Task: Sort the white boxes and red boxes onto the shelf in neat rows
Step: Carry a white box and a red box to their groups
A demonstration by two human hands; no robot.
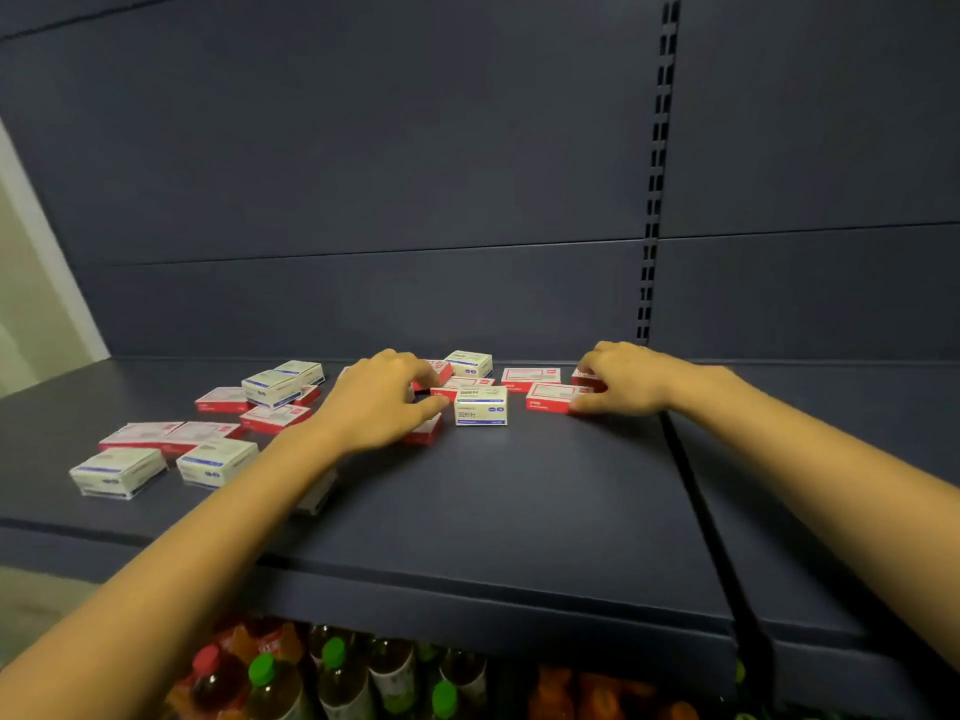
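left hand (379, 407) and right hand (626, 381) both down among the boxes on the dark shelf (519, 491).

left hand's fingers are curled, forefinger and thumb either side of a small red box (444, 392). whether it's actually pinched, can't tell; another red box (427, 432) peeks out under the palm. right hand curls its fingers over the far-right red box (586, 379), gripping it, thumb against the end of the front red box (549, 397). between the hands a white paperclip box (480, 406) stands upright, a second white box (470, 362) behind it near the back panel (363, 304). off to the left, more white boxes (120, 471) and red boxes (223, 400) lie jumbled at odd angles. drink bottles (270, 683) on the level below.
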